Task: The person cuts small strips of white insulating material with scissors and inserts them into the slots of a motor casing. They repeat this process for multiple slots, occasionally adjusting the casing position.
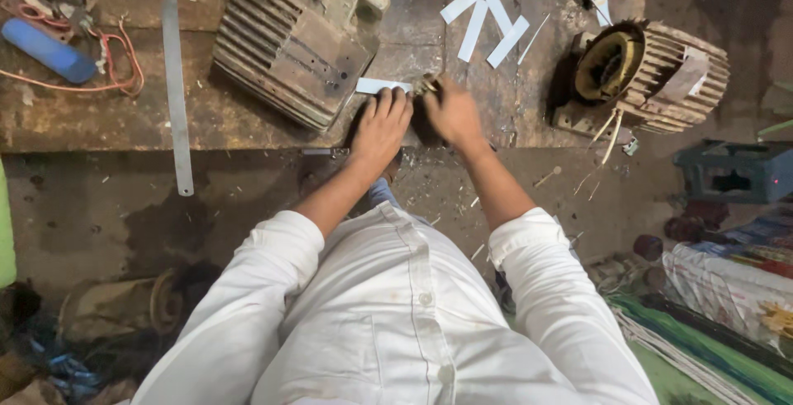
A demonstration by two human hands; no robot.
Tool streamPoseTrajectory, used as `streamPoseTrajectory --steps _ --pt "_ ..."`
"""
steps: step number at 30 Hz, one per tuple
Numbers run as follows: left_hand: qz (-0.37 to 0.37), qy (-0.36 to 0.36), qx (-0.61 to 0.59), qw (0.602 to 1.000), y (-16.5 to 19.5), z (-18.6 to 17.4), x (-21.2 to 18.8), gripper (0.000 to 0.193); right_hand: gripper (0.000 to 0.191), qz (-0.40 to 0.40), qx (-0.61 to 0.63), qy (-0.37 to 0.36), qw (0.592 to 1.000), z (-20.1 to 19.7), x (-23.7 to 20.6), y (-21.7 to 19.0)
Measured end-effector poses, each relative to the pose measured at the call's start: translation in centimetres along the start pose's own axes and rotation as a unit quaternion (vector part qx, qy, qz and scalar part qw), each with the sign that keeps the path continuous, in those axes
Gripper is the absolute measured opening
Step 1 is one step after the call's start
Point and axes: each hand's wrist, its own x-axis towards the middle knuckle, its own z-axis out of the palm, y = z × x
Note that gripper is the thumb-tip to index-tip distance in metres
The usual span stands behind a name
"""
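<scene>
My left hand (382,124) rests palm down on the worn workbench (248,116), its fingers pressing a white paper strip (376,85). My right hand (450,112) is closed around a small brassy tool (425,85) whose tip meets the end of that strip. Both hands sit close together at the bench's front edge, just right of a ribbed electric motor housing (289,37). What the tool is exactly cannot be told.
Several cut white paper strips (487,17) lie further back. A second ribbed motor body with an exposed winding (644,71) stands at the right. A long metal ruler (176,91), a blue handle (45,50) and orange wire (107,66) lie at the left.
</scene>
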Motion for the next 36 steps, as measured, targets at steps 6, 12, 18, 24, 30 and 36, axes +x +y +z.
streamPoseTrajectory --steps 6,12,18,24,30,36 --pt "-0.016 -0.061 -0.016 0.998 0.6 1.1 0.1 0.057 0.025 -0.093 -0.114 -0.039 0.988 1.7 1.4 0.9" --pt "-0.016 -0.045 -0.038 0.998 1.3 1.5 0.3 0.058 0.03 -0.075 -0.119 -0.157 0.978 -0.5 4.6 2.0" --pt "-0.048 -0.047 -0.112 0.991 0.8 0.9 1.1 0.046 0.029 -0.136 -0.14 -0.082 0.977 0.4 1.7 1.1" --pt "-0.068 -0.077 -0.17 0.98 1.0 0.2 2.9 0.028 0.026 -0.021 -0.155 -0.089 0.984 -0.8 4.4 0.9" --pt "0.008 -0.06 -0.193 0.979 -0.9 -2.9 5.6 0.045 0.048 0.155 -0.011 -0.061 0.986 -3.0 1.6 1.1" --pt "0.027 0.009 -0.46 0.887 0.2 -11.2 3.3 0.023 0.038 0.293 0.542 -0.176 0.768 -4.5 -2.5 -0.1"
